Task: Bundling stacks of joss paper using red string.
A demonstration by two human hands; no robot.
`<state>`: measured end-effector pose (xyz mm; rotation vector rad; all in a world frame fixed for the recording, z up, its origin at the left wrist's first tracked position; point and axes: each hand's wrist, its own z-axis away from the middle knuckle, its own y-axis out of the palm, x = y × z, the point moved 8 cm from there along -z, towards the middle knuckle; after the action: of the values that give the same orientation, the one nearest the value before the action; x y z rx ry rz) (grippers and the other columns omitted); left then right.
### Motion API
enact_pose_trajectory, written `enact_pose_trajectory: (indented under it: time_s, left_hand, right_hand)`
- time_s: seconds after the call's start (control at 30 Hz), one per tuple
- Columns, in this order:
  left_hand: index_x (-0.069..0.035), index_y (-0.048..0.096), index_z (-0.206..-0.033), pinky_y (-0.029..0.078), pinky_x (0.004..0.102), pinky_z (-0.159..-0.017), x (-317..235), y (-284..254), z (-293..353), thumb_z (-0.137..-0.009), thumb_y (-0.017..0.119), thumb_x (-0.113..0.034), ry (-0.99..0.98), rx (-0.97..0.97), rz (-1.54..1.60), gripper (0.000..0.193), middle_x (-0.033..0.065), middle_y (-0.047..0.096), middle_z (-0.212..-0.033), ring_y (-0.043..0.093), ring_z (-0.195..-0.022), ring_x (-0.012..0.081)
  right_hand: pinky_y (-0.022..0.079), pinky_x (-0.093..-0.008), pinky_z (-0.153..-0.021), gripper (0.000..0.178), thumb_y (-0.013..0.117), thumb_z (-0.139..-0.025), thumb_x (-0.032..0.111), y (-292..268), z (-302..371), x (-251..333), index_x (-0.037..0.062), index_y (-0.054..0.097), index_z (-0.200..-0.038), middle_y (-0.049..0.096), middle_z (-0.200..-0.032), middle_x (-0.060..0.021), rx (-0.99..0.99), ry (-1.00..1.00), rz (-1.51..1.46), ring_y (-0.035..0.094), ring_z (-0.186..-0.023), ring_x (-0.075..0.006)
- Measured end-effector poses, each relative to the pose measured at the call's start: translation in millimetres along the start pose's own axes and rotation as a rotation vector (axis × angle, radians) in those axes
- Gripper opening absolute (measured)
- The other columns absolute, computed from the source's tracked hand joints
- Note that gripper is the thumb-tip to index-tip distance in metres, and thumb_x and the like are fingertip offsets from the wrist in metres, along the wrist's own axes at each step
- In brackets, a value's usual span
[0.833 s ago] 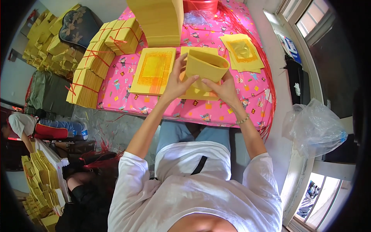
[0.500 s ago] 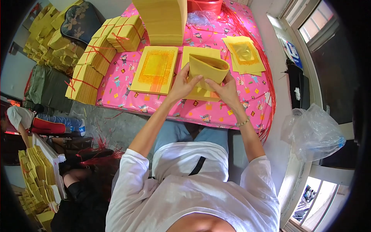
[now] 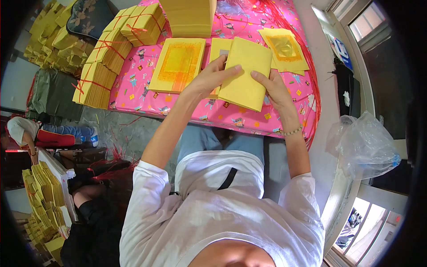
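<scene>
A folded wad of yellow joss paper (image 3: 247, 73) is between my two hands, tilted, its plain side up. My left hand (image 3: 211, 79) grips its left edge, thumb on top. On its right edge, my right hand (image 3: 279, 91) is closed with the thumb pressed on the face. Partly hidden behind it lies another yellow stack (image 3: 218, 50). To the left rests a flat stack (image 3: 180, 62) printed with an orange border around a gold square. Several loose printed sheets (image 3: 284, 50) lie to the right of my hands.
Yellow bundles (image 3: 106, 49) tied with red string stand along the table's left side. An upright yellow block (image 3: 189, 20) is at the back. Red strings (image 3: 307, 62) run down the pink tablecloth's right edge. A clear plastic bag (image 3: 367, 147) hangs right. Another person (image 3: 26, 133) is at left.
The folded paper has turned from standing open-ended to lying flat side up, and it has come slightly right. Both hands have shifted with it, still gripping.
</scene>
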<state>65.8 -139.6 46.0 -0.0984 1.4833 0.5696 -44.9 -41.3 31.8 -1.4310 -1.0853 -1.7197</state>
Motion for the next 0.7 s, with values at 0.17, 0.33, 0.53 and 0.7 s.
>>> enact_pose_trajectory:
  time_s: [0.17, 0.33, 0.53, 0.7]
  left_hand:
    - [0.000, 0.045, -0.126, 0.045, 0.0294, -0.089, 4.9, -2.1, -0.7, -0.093, 0.057, -0.025, -0.011, -0.017, -0.058, 0.044, 0.0084, 0.058, -0.115, 0.056, -0.103, 0.0142]
    - [0.000, 0.044, -0.129, 0.045, 0.0303, -0.091, 0.7, 3.8, 1.8, -0.094, 0.053, -0.018, -0.027, 0.000, -0.103, 0.040, 0.0092, 0.058, -0.116, 0.056, -0.106, 0.0155]
    - [-0.001, 0.043, -0.131, 0.044, 0.0305, -0.093, 0.9, 2.9, 2.1, -0.093, 0.053, -0.016, -0.019, -0.013, -0.105, 0.041, 0.0096, 0.057, -0.118, 0.055, -0.109, 0.0165]
    - [-0.001, 0.043, -0.131, 0.044, 0.0304, -0.093, -0.1, 2.1, 2.6, -0.093, 0.053, -0.015, -0.018, -0.008, -0.119, 0.042, 0.0095, 0.057, -0.119, 0.055, -0.109, 0.0163]
  right_hand:
    - [0.049, -0.0258, -0.083, 0.052, 0.070, -0.084, 0.026, -2.4, 2.6, -10.2, -0.0022, 0.050, -0.123, 0.061, -0.112, -0.0083, 0.007, 0.110, -0.037, 0.060, -0.100, -0.0130]
    - [0.048, -0.0263, -0.085, 0.052, 0.070, -0.084, 0.025, -1.4, 5.2, -7.9, -0.0017, 0.050, -0.124, 0.061, -0.112, -0.0081, 0.019, 0.097, -0.035, 0.060, -0.100, -0.0130]
    - [0.048, -0.0267, -0.086, 0.050, 0.070, -0.084, 0.022, -1.7, 4.1, -11.1, -0.0014, 0.050, -0.123, 0.061, -0.114, -0.0084, 0.022, 0.086, -0.044, 0.060, -0.101, -0.0139]
    - [0.048, -0.0273, -0.087, 0.050, 0.070, -0.084, 0.020, -0.8, 3.4, -12.2, -0.0011, 0.050, -0.124, 0.061, -0.114, -0.0084, 0.024, 0.085, -0.037, 0.059, -0.102, -0.0143]
